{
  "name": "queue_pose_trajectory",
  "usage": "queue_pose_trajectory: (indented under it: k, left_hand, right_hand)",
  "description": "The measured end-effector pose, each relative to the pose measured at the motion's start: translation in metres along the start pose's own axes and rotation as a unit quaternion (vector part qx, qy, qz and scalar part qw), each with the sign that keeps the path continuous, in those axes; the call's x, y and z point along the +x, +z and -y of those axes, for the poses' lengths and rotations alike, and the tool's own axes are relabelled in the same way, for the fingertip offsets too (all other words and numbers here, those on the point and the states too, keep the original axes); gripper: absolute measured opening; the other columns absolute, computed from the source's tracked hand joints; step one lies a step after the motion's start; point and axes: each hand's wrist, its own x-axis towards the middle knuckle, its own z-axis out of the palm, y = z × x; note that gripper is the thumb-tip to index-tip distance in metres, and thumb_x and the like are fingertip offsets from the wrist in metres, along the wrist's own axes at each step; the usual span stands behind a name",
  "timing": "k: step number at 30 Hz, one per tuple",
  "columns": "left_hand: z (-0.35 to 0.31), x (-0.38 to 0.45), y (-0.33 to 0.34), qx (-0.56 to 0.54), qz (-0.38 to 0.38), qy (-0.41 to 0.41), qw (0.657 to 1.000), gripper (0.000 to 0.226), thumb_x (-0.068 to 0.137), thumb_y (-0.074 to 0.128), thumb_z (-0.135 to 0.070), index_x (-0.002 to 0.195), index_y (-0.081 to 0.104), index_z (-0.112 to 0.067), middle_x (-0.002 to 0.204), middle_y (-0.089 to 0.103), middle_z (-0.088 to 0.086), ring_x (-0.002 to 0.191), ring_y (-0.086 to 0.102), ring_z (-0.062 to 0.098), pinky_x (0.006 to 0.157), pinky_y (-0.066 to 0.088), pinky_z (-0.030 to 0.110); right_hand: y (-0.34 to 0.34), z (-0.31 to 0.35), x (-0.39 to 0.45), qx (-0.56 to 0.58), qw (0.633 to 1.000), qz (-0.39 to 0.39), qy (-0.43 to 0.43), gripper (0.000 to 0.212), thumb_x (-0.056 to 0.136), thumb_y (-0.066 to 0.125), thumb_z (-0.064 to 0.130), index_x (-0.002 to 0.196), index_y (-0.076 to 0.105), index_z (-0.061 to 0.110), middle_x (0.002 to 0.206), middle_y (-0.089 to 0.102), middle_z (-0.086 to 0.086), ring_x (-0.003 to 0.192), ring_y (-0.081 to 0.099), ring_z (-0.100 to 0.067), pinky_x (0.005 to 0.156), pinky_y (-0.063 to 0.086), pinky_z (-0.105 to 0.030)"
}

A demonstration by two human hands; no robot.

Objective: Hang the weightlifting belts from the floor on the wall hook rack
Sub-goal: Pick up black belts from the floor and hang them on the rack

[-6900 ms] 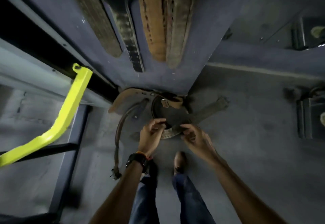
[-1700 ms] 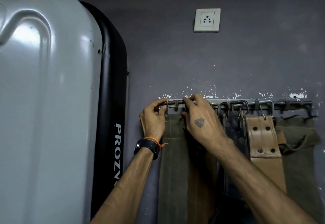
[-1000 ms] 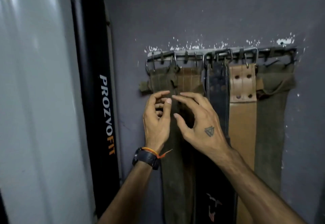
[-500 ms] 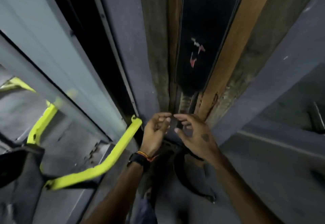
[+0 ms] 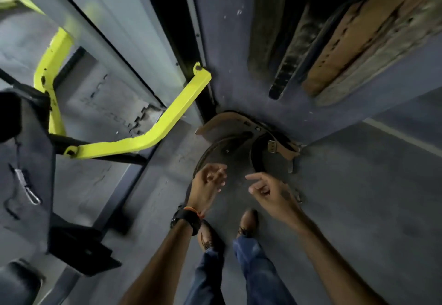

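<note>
View from a head camera looking straight down at a grey gym floor (image 5: 358, 197) where it meets a wall. On the far left, a yellow metal bar (image 5: 153, 135) belongs to a machine frame standing beside the wall. Right of it, the left hand (image 5: 208, 182), a dark watch on its wrist, hangs over the floor with loosely curled fingers, holding nothing. The right hand (image 5: 270, 192) is just beside it, also relaxed and empty. Both are lowered toward the tangled belts on the floor (image 5: 251, 142), brown and dark leather heaped against the wall's foot, likely to pick up the next one. At upper right, hung belts (image 5: 334, 48) dangle down the wall; the hook rack itself is out of view.
</note>
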Motion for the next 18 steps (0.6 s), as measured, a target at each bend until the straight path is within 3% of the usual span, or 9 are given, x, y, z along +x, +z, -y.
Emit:
queue_pose_trajectory:
  k: [3,6,10,14,16,18]
  left_hand:
    - [0.087,0.025,-0.022,-0.027,-0.031,-0.078,0.996,0.017,0.112,0.061,-0.022,0.119,0.076,-0.018,0.102,0.077,0.001,0.082,0.071,0.006,0.068,0.054,0.017]
    - [0.170,0.053,-0.043,-0.072,-0.074,-0.137,0.985,0.021,0.111,0.062,-0.017,0.126,0.075,-0.010,0.104,0.076,0.004,0.089,0.068,0.017,0.072,0.055,0.021]
    - [0.293,0.109,-0.076,-0.117,-0.150,-0.156,0.969,0.023,0.113,0.056,-0.010,0.130,0.070,-0.004,0.108,0.072,0.007,0.089,0.065,0.018,0.074,0.054,0.023]
    - [0.430,0.151,-0.096,-0.149,-0.232,-0.159,0.948,0.022,0.111,0.059,-0.009,0.128,0.072,-0.007,0.113,0.076,0.010,0.093,0.070,0.017,0.074,0.058,0.021]
    - [0.499,0.174,-0.105,-0.146,-0.260,-0.184,0.936,0.018,0.109,0.063,-0.009,0.123,0.074,-0.011,0.114,0.079,0.015,0.095,0.071,0.020,0.071,0.058,0.021]
    - [0.565,0.201,-0.120,-0.144,-0.283,-0.209,0.925,0.018,0.107,0.066,-0.008,0.121,0.074,-0.014,0.115,0.079,0.021,0.097,0.071,0.027,0.073,0.055,0.028]
  right_hand:
    - [0.073,-0.045,0.031,-0.007,0.998,0.055,0.040,0.030,0.097,0.076,0.023,0.123,0.074,0.037,0.090,0.077,0.015,0.087,0.073,0.003,0.081,0.059,-0.021]
    - [0.147,-0.089,0.071,-0.019,0.991,0.113,0.072,0.028,0.096,0.076,0.027,0.122,0.074,0.038,0.090,0.076,0.015,0.087,0.073,-0.001,0.080,0.058,-0.026]
    - [0.271,-0.157,0.150,-0.052,0.975,0.201,0.075,0.028,0.097,0.074,0.030,0.122,0.070,0.041,0.091,0.076,0.012,0.088,0.073,-0.007,0.085,0.062,-0.030]
    - [0.406,-0.213,0.234,-0.122,0.949,0.290,0.025,0.040,0.099,0.064,0.019,0.135,0.062,0.038,0.098,0.072,0.011,0.085,0.066,-0.006,0.071,0.051,-0.013]
    - [0.474,-0.241,0.267,-0.183,0.928,0.323,-0.016,0.050,0.096,0.065,0.018,0.143,0.059,0.034,0.118,0.074,0.001,0.108,0.070,-0.020,0.089,0.055,-0.025]
    - [0.545,-0.266,0.296,-0.264,0.894,0.351,-0.089,0.056,0.093,0.070,0.018,0.147,0.057,0.025,0.139,0.065,-0.005,0.131,0.059,-0.029,0.110,0.050,-0.038]
